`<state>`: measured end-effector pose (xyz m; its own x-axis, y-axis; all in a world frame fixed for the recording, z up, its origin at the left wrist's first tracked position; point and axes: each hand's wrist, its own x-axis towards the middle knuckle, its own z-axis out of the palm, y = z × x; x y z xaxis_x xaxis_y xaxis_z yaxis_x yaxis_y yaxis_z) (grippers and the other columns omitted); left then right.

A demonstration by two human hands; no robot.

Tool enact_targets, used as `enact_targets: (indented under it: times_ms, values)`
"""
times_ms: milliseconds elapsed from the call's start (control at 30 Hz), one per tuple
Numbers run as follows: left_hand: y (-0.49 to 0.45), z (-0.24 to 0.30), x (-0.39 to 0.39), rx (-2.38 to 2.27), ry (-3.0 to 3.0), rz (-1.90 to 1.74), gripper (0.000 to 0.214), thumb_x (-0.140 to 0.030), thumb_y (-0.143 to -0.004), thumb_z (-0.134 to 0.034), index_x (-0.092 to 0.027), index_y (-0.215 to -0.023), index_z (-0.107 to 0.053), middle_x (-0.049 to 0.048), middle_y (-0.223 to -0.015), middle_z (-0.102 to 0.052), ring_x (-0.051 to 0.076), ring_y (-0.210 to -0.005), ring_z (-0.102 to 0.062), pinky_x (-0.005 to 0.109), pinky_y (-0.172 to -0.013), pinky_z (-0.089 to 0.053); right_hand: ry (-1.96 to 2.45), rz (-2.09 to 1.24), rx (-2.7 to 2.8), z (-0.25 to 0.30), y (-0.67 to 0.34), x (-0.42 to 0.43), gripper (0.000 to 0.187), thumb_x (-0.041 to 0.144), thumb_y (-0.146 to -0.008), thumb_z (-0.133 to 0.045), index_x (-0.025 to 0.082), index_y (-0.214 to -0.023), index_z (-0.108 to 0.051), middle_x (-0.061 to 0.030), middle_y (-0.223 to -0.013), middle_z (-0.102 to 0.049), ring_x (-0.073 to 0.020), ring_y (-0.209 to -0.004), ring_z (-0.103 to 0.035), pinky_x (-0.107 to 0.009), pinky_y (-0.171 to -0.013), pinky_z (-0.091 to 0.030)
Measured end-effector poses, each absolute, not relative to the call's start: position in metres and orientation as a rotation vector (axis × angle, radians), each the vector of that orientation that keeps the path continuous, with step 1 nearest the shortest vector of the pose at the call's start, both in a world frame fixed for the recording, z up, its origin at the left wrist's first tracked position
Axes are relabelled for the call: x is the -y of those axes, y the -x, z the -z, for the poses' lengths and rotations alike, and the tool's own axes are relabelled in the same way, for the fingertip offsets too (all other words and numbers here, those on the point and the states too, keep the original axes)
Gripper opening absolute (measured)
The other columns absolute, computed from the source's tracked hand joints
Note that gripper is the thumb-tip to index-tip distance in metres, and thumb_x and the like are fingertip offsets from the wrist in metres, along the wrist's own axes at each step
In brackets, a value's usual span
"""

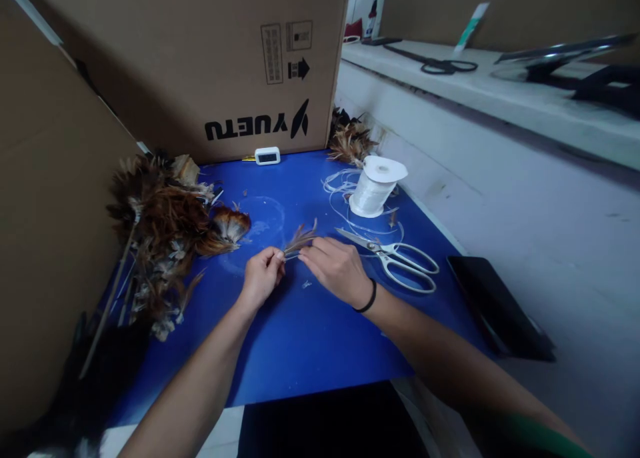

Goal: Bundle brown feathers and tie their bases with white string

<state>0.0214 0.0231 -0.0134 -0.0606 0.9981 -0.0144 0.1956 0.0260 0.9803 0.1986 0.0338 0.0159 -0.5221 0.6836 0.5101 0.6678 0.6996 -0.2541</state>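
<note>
Clock directions are taken from the hands. At ten o'clock a heap of brown feathers [165, 221] lies on the blue table [310, 338]. Towards eleven stands a cardboard box [165, 65] bearing "YUETU" in black, upside down, beside a leaf-like logo; above are a black arrow pointing to three o'clock and two printed panels too small to read. The left hand [264, 275] pinches the base of a small feather tuft [300, 239], which sits at the centre between both hands. Just before twelve, at the foot of the box, is a white timer [267, 156], its display unreadable. The right hand [336, 266] has its fingers drawn narrow beside the tuft, near a pale thread [291, 257]; I cannot tell what they grip. At one o'clock is a feather bunch [353, 141], at two a white spool [375, 188], at three silver scissors [407, 266], and past three a black tablet [500, 308].
</note>
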Motion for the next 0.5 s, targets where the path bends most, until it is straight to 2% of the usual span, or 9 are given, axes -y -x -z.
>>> enact_targets:
  times_ms: [133,233,367,500]
  values:
    - [-0.021,0.010,-0.020,-1.476,-1.674,-1.167,0.021,-0.021,-0.078,-0.056,-0.019,-0.057,-0.057,-0.0020,-0.047,-0.048,0.010,-0.045,-0.041,0.021,-0.051,-0.029,1.009,0.158,2.466,-0.030,-0.207,-0.035,0.034,0.019,-0.095,-0.031,0.018,-0.092,-0.065,-0.0073,-0.082,-0.060,-0.0168,-0.078,-0.051,-0.029,-0.069,-0.037]
    - [-0.023,0.009,-0.016,-1.423,-1.883,-1.147,0.015,-0.014,-0.077,-0.054,-0.020,-0.065,-0.061,0.0012,-0.056,-0.053,0.013,-0.054,-0.044,0.024,-0.058,-0.032,0.980,0.052,2.472,-0.035,-0.213,-0.043,0.032,0.022,-0.094,-0.033,0.018,-0.094,-0.065,-0.0072,-0.085,-0.059,-0.0170,-0.081,-0.052,-0.030,-0.071,-0.038]
    - [-0.026,0.004,-0.011,-1.264,-2.065,-1.015,0.017,-0.015,-0.080,-0.050,-0.021,-0.070,-0.062,0.0021,-0.059,-0.054,0.014,-0.056,-0.045,0.025,-0.059,-0.033,0.891,-0.447,2.343,-0.035,-0.218,-0.060,0.024,0.028,-0.091,-0.045,0.019,-0.090,-0.067,-0.0046,-0.087,-0.062,-0.0145,-0.081,-0.055,-0.028,-0.075,-0.041]
    - [-0.027,-0.001,-0.007,-1.151,-1.939,-0.979,0.023,-0.026,-0.085,-0.049,-0.019,-0.065,-0.057,-0.0013,-0.052,-0.049,0.010,-0.048,-0.042,0.022,-0.054,-0.033,0.877,-1.062,2.127,-0.026,-0.213,-0.069,0.014,0.027,-0.080,-0.058,0.016,-0.077,-0.067,-0.0016,-0.076,-0.063,-0.0119,-0.069,-0.057,-0.026,-0.068,-0.044]
